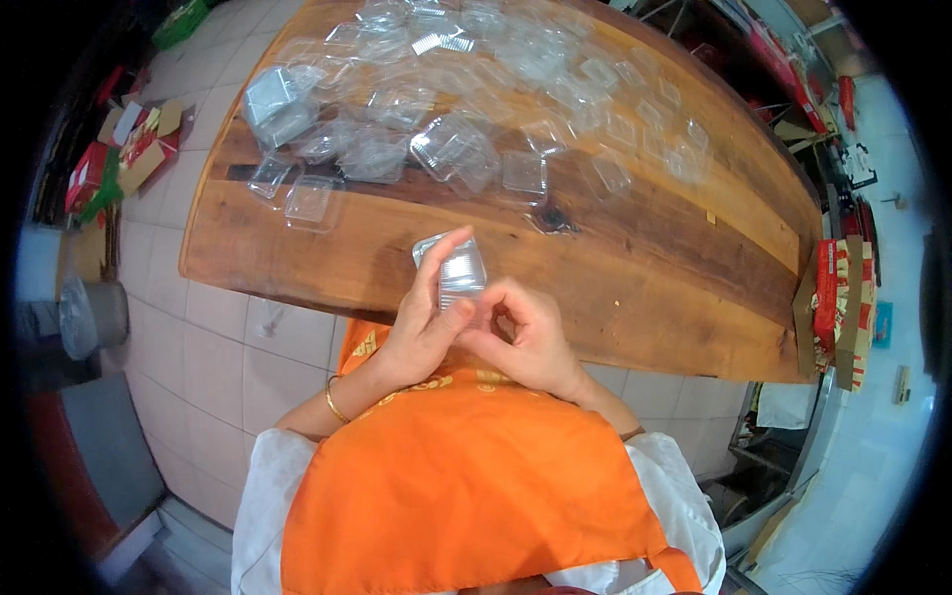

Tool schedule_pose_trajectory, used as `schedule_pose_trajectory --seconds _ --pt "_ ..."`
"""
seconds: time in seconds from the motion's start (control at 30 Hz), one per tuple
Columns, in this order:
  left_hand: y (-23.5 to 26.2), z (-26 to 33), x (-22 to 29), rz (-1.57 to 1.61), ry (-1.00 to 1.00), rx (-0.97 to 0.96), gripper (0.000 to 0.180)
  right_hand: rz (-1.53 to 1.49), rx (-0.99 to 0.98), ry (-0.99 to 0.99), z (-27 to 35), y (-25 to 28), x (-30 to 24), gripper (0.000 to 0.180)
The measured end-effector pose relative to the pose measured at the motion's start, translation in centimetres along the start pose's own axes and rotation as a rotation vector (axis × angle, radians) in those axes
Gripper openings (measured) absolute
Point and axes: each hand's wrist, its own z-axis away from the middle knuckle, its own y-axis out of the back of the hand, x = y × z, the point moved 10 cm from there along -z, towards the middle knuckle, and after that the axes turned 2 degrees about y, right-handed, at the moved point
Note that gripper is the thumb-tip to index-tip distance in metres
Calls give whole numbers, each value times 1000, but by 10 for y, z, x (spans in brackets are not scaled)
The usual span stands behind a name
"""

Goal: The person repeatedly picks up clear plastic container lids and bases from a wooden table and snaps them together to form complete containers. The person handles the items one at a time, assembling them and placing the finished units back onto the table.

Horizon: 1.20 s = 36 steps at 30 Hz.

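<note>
My left hand (412,335) is wrapped round a small stack of clear ribbed plastic boxes (460,266), held over the near edge of the wooden table. Its index finger stretches up along the stack's left side and the thumb crosses the near end. My right hand (531,342) is curled in a pinch against the stack's near right corner; what its fingertips grip there is hard to make out. Beyond my hands, many loose clear plastic boxes (456,149) lie scattered over the far half of the wooden table (635,288).
A nested stack of clear boxes (276,111) lies at the table's left side. An open carton of red packets (841,312) stands at the table's right end. Another carton (149,149) and a grey bin (99,317) are on the tiled floor to the left.
</note>
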Motion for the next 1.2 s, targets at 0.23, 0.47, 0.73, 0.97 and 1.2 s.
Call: schedule_pose_trajectory --seconds 0.23,0.47,0.73,0.97,1.2 --pt "-6 -2 0 60 58 -26 67 124 11 3 3 6 -1 20" --pt "-4 -3 2 111 47 -30 68 119 -13 12 -1 4 -4 20" --pt "-2 -3 7 112 37 -42 69 43 -17 -62 -1 2 2 19" --pt "-5 -2 7 99 53 -88 63 19 -23 -30 -2 2 1 18" --pt "-5 -1 4 178 91 -108 63 -62 -23 -78 2 4 10 16"
